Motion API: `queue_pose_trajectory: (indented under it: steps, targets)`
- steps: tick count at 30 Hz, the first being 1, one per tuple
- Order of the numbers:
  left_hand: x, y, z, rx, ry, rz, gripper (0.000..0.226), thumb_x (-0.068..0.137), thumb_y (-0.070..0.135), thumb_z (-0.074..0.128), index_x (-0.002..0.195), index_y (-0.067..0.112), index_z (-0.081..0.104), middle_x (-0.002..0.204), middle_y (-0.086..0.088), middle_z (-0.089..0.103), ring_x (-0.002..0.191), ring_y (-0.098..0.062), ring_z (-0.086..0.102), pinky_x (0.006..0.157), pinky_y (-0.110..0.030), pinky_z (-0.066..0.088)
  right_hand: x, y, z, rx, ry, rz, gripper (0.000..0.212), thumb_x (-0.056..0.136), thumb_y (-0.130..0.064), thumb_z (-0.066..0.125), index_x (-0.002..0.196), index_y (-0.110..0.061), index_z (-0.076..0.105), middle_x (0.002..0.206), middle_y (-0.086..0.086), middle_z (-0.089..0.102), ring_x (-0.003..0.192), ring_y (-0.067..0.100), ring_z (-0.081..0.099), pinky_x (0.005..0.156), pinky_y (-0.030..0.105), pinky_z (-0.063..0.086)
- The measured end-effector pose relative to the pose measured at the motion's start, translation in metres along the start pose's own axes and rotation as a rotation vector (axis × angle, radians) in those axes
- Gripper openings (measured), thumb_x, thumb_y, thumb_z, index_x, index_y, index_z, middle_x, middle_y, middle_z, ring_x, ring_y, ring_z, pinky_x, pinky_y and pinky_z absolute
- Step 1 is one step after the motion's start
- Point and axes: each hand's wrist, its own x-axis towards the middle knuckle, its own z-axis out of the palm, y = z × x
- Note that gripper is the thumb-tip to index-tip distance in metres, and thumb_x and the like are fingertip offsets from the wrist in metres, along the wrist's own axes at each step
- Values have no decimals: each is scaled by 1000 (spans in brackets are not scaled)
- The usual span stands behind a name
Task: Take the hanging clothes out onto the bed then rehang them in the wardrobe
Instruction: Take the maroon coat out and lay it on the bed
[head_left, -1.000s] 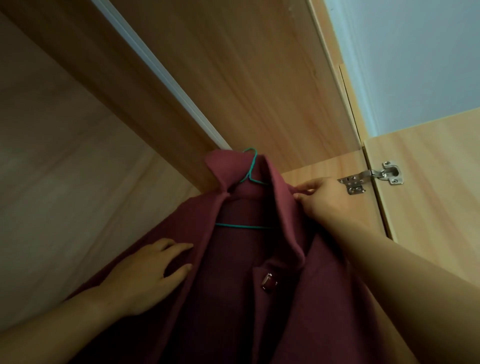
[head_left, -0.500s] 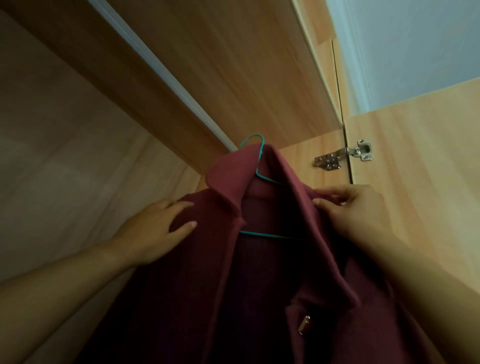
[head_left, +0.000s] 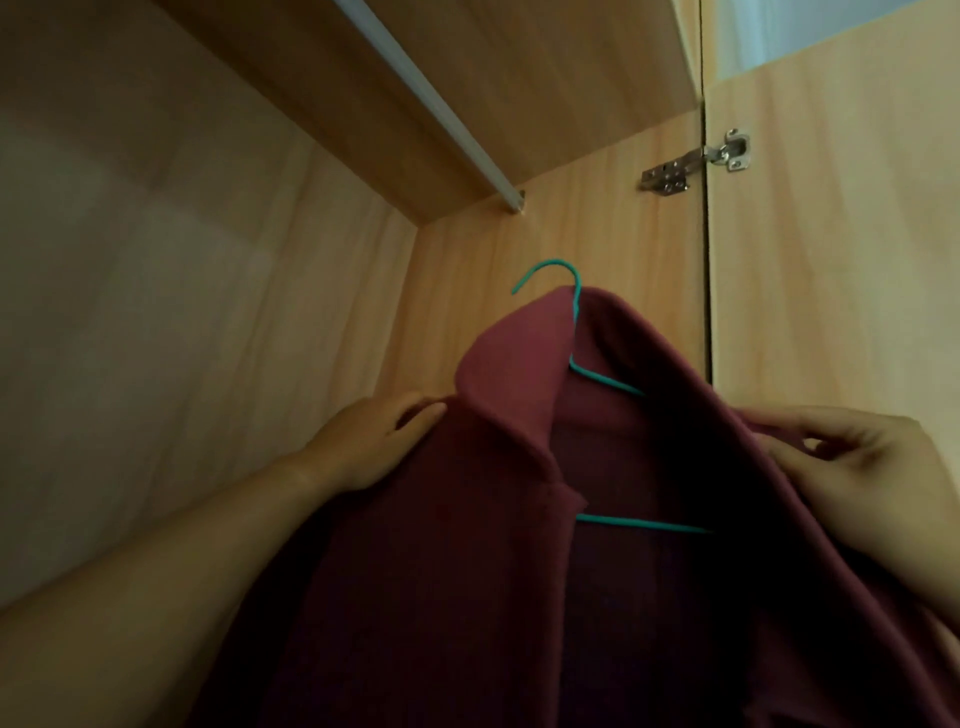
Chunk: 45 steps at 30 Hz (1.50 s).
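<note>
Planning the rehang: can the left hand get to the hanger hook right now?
Probably yes. The left hand rests on the coat shoulder, and the hook stands bare above the collar, nothing between.

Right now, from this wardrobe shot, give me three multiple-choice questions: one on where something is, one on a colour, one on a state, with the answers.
1. Where is the hanger's hook relative to the rail?
A) hooked over it
B) below it, clear of it
C) above it

2. What colour is the hanger?
A) teal
B) white
C) black

3. What is the right hand doing to the coat?
A) hanging away from it
B) lying flat under it
C) pinching its fabric

Answers:
1 B, the hook ends in open air beneath the rail's end.
2 A, teal wire shows at the hook and inside the collar.
3 C, thumb and fingers close on the coat's shoulder edge.
</note>
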Motion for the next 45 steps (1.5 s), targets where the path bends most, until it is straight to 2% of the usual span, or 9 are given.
queue_pose_trajectory:
  steps: [3, 6, 9, 15, 17, 25, 31, 41, 45]
  targets:
    - [-25, 8, 3, 0, 127, 38, 48, 82, 71, 32, 107, 40, 59, 97, 23, 65, 90, -4, 61, 72, -25, 45, -27, -5, -19, 33, -48, 60, 27, 66, -43, 76, 91, -35, 74, 82, -9, 74, 79, 15, 70, 79, 46, 56]
    - [-50, 20, 1, -105, 214, 59, 30, 80, 64, 42, 98, 45, 56, 84, 31, 60, 83, 1, 60, 69, -23, 45, -55, -5, -32, 80, -74, 97, 44, 51, -68, 73, 86, -42, 73, 79, -10, 74, 72, 8, 69, 71, 34, 57]
    - [-81, 27, 7, -218, 215, 63, 30, 79, 61, 46, 101, 45, 58, 88, 31, 63, 86, 3, 62, 75, -22, 49, -81, -11, -40, 90, -78, 144, 20, 67, -34, 76, 76, -50, 71, 72, -16, 71, 57, -4, 60, 56, 10, 49]
    - [-141, 48, 42, -375, 155, -62, 5, 79, 46, 67, 81, 48, 62, 91, 36, 62, 83, 10, 59, 69, -10, 43, -148, -7, -60, -34, -112, 227, 16, 67, -24, 78, 80, -33, 75, 74, -16, 71, 54, 5, 52, 52, 12, 44]
    - [-161, 61, 57, -448, 134, -82, 20, 81, 30, 72, 75, 45, 60, 82, 39, 61, 77, 15, 57, 63, -2, 38, -171, -6, -65, -106, -145, 225, 21, 70, -18, 78, 82, -33, 73, 71, -22, 69, 48, 2, 48, 50, 9, 40]
    - [-214, 115, 97, -669, -7, -61, 36, 80, 10, 73, 69, 42, 62, 74, 31, 63, 70, 13, 56, 66, -3, 38, -257, -10, -119, -199, -41, 294, 25, 66, -41, 77, 89, -34, 73, 89, -19, 71, 61, 18, 56, 63, 27, 46]
    - [-212, 196, 97, -621, 37, 22, 13, 75, 52, 61, 82, 40, 63, 77, 24, 63, 78, -9, 63, 71, -29, 50, -293, -33, -187, -299, 141, 334, 22, 69, -35, 72, 90, -31, 71, 84, -20, 69, 63, 3, 56, 64, 15, 43]
    - [-236, 371, 103, -716, 71, 242, 17, 80, 34, 67, 85, 18, 70, 84, 13, 63, 80, -6, 57, 66, -21, 39, -367, -71, -342, -402, 359, 431, 30, 67, -62, 68, 89, -43, 72, 85, -12, 72, 75, 11, 65, 73, 33, 51]
    - [-250, 448, 105, -764, 67, 325, 15, 81, 33, 70, 85, 18, 71, 83, 8, 67, 76, -8, 57, 65, -26, 41, -397, -92, -412, -421, 386, 472, 14, 72, -37, 74, 80, -48, 72, 82, -19, 71, 77, 1, 64, 75, 24, 49]
